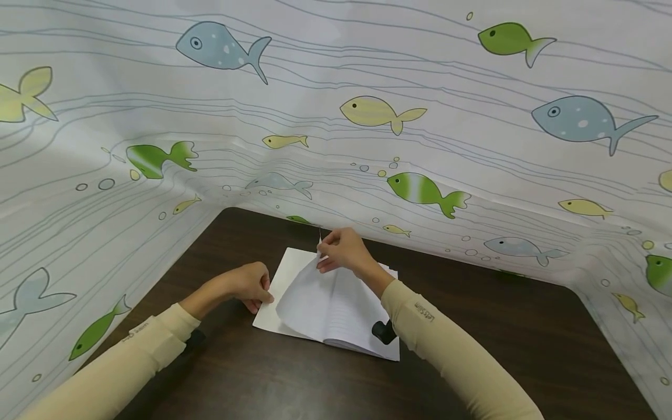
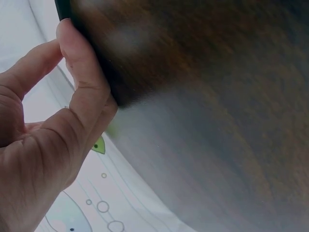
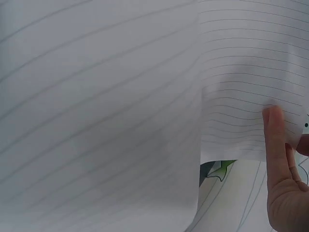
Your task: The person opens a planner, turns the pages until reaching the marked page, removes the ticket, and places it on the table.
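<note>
An open notebook (image 1: pixel 362 312) with lined white pages lies on the dark wooden table. My right hand (image 1: pixel 343 251) pinches the top corner of one page (image 1: pixel 307 297) between thumb and fingers. That page is lifted and curves over the notebook's left side. In the right wrist view, lined paper (image 3: pixel 101 116) takes up most of the picture, with my fingers at its right edge. At the notebook's left edge, my left hand (image 1: pixel 249 286) grips the flat left side (image 1: pixel 289 271), thumb on top and the other fingers bent beside it. The left wrist view shows these fingers (image 2: pixel 87 87) bent.
The dark tabletop (image 1: pixel 499 338) runs out on both sides of the notebook. A white sheet printed with fish (image 1: pixel 373 111) stands behind and beside the table. A black wrist-camera piece (image 1: pixel 384 332) overlaps the right page in the head view.
</note>
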Demonstrator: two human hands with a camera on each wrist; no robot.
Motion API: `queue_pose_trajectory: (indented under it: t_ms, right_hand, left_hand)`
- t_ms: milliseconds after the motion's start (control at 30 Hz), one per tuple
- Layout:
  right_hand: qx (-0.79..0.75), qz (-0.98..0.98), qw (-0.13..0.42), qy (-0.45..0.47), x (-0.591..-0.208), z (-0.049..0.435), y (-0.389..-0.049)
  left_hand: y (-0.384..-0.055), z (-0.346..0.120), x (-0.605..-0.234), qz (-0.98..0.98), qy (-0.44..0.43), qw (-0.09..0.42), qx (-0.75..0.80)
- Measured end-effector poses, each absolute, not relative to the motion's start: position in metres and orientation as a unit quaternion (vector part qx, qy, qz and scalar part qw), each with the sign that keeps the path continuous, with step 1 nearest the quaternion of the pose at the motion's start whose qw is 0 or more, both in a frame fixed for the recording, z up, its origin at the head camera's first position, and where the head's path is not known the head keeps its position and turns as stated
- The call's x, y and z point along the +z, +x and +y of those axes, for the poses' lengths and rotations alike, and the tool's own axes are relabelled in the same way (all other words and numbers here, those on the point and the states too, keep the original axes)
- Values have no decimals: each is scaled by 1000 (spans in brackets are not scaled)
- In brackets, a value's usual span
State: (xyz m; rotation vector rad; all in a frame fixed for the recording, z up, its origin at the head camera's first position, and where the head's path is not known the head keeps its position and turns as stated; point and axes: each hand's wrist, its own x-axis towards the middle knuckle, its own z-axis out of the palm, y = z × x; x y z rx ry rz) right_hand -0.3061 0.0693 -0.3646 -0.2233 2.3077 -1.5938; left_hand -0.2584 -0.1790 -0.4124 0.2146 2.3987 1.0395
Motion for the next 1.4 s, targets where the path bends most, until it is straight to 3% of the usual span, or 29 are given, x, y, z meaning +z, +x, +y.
queue_pose_trajectory:
  t_ms: [433, 867, 1400]
  right_hand:
    - [-511, 833, 199, -78, -387, 44, -309]
    - [-438, 887, 131, -65, -390, 19, -308]
    - [-397, 907, 129, -49, -405, 2, -322]
  left_hand:
    - [-250, -182, -419, 883, 89, 251, 387]
    - [-250, -182, -417, 882, 90, 243, 393]
    - [-254, -182, -418, 881, 90, 236, 400]
